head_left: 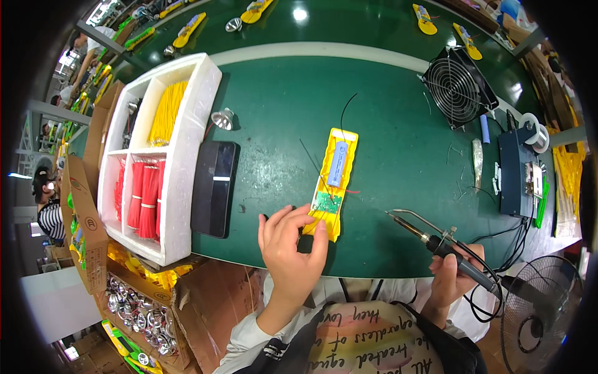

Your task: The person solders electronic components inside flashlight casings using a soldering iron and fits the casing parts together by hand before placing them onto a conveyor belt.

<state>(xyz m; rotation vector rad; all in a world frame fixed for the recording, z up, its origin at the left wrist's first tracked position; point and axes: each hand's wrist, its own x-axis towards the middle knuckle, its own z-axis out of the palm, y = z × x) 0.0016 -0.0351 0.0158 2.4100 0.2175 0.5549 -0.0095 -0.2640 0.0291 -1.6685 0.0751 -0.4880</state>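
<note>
A yellow plastic housing (347, 146) lies on the bench with a blue cylindrical battery (337, 163), a small green circuit board (329, 202) and thin dark and red wires in it. At its near left edge my left hand (291, 243) is closed, thumb and forefinger on the plastic, the other fingers curled beside it. My right hand (450, 277) grips a soldering iron (443, 247) with a thin metal feed tube along it. Its tip points left toward the circuit board, apart from it.
A white foam box (163, 243) of yellow and red wires stands left, beside a black flat case (213, 187) and a small reflector lamp (223, 119). At right are a black fan (460, 87), a blue soldering unit (516, 171), a solder spool (534, 133) and loose cables.
</note>
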